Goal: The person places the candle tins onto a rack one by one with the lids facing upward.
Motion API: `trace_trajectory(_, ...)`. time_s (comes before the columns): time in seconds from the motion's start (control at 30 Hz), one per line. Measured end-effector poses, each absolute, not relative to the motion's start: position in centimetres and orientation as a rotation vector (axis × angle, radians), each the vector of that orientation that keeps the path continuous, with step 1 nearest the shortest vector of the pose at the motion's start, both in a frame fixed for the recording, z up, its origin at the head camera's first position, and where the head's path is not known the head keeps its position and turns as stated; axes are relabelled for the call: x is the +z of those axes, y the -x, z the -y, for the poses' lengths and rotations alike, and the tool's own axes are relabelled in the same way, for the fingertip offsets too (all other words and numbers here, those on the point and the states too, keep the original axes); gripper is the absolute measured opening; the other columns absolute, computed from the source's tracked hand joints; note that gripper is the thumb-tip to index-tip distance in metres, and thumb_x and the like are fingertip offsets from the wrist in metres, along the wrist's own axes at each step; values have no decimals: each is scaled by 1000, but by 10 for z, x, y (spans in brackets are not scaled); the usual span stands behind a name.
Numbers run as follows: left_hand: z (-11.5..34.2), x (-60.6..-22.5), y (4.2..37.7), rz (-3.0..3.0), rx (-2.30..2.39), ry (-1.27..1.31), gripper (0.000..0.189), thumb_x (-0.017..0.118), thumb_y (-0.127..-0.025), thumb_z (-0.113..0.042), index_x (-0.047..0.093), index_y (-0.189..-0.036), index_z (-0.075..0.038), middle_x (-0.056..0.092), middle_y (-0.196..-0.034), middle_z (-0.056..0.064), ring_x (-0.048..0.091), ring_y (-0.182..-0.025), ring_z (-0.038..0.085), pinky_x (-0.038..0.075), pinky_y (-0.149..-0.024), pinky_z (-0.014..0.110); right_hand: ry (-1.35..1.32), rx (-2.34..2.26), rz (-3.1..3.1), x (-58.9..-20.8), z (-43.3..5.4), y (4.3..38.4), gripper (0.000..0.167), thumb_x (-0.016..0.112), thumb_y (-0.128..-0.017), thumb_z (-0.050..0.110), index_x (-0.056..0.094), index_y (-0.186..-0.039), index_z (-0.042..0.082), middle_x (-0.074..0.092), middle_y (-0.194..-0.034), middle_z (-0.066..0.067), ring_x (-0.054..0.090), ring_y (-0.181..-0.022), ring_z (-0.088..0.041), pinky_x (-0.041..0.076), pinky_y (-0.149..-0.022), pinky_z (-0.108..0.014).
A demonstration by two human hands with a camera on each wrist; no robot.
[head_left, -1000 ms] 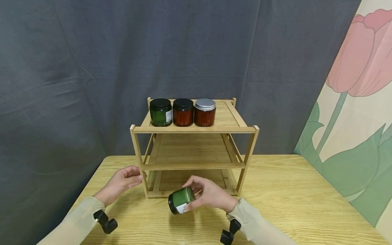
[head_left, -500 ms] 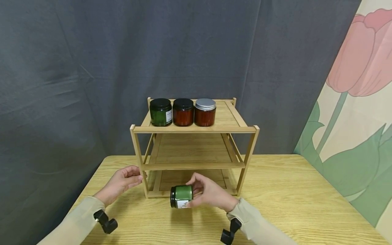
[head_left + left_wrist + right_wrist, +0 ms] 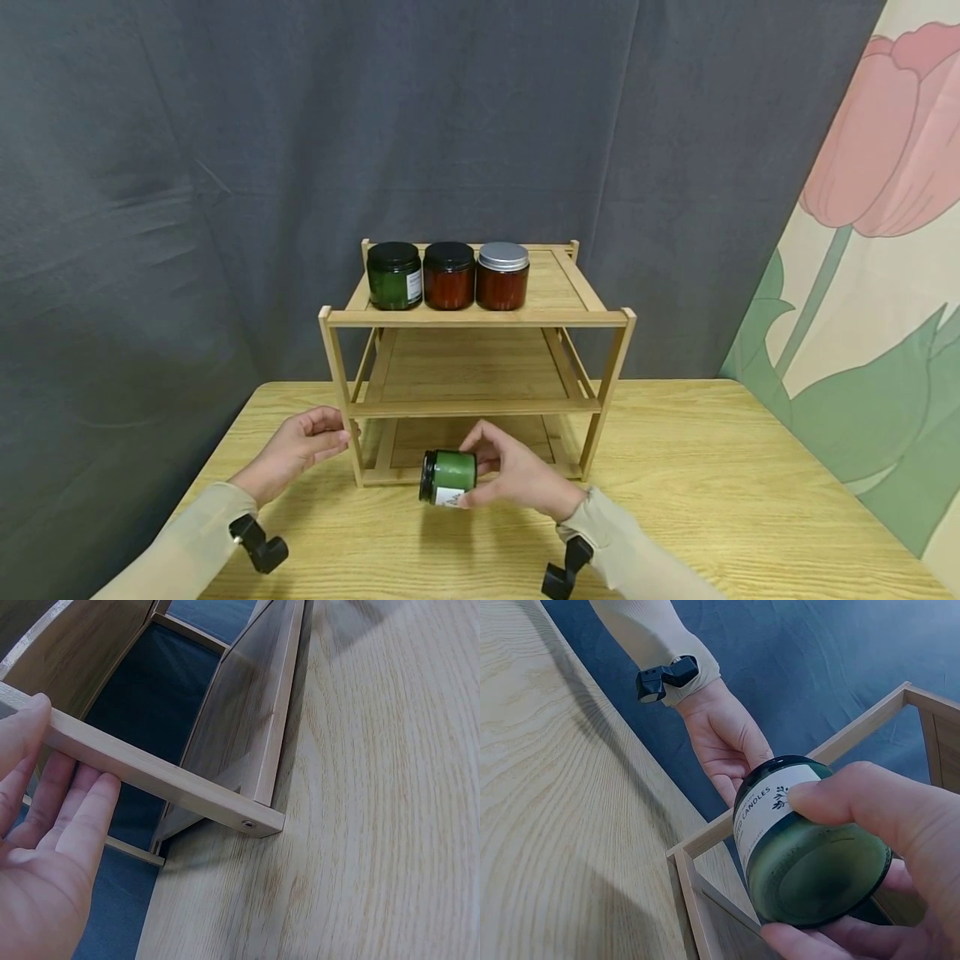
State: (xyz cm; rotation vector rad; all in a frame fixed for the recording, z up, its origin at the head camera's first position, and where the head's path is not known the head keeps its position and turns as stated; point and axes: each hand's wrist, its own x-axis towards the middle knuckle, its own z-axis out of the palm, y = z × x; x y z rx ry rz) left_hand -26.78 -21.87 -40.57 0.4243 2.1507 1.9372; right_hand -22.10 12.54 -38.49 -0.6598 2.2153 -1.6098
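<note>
My right hand (image 3: 513, 472) grips a green glass candle jar (image 3: 454, 475) with a black lid, in front of the rack's lowest tier. Lying on its side in the air, the jar points its lid to the left. In the right wrist view, my thumb presses the white label of the candle jar (image 3: 780, 847), and its base faces the camera. My left hand (image 3: 300, 442) holds the front left leg of the wooden rack (image 3: 480, 318). The left wrist view shows thumb and fingers on either side of that rack leg (image 3: 172, 780).
On the rack's top tier stand a green jar with a black lid (image 3: 394, 277), an amber jar with a black lid (image 3: 448, 277) and an amber jar with a silver lid (image 3: 502, 277). Beneath is the wooden table (image 3: 720, 483); a dark curtain (image 3: 480, 117) hangs behind.
The candle jar has turned in my right hand from lid tilted downward to nearly level, and has risen slightly. My left hand stays on the rack leg.
</note>
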Motion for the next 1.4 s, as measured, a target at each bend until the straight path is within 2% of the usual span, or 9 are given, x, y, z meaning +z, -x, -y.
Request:
trace_trajectory(0.17, 219, -405, 268, -2146, 1939, -430, 32, 62, -94, -10, 49, -119, 6, 61, -107, 0, 63, -98, 8, 54, -90, 23, 624, -1562, -2250, -384, -126, 221, 61, 81, -72, 7, 54, -127, 9, 63, -111, -9, 61, -94, -22, 53, -81, -32)
trace_trajectory(0.6, 219, -405, 267, -2147, 1935, -446, 31, 62, -95, -10, 49, -118, 5, 61, -106, 0, 63, -98, 8, 54, -89, 22, 589, -1520, -2284, -383, -126, 222, 59, 81, -70, 5, 56, -123, 4, 61, -110, -10, 59, -96, -20, 54, -85, -33)
trace_trajectory(0.9, 220, -405, 267, -2143, 1936, -453, 31, 62, -95, -10, 50, -119, 5, 61, -106, 1, 63, -98, 9, 54, -89, 22, 570, -1563, -2206, -386, -125, 222, 56, 78, -73, 2, 53, -123, 1, 62, -108, -12, 61, -94, -21, 55, -80, -31)
trace_trajectory(1.1, 219, -405, 268, -2150, 1931, -447, 32, 62, -95, -10, 50, -119, 6, 61, -106, 1, 63, -98, 9, 54, -89, 22, 593, -1549, -2278, -385, -127, 221, 57, 80, -70, 4, 53, -120, 3, 59, -107, -11, 58, -92, -21, 53, -79, -31)
trace_trajectory(1.4, 220, -405, 268, -2146, 1934, -435, 29, 63, -94, -11, 51, -117, 3, 61, -105, 0, 63, -97, 8, 54, -88, 22, 587, -1600, -2284, -387, -128, 220, 60, 80, -67, 0, 47, -116, 4, 56, -115, -14, 59, -95, -22, 56, -80, -34)
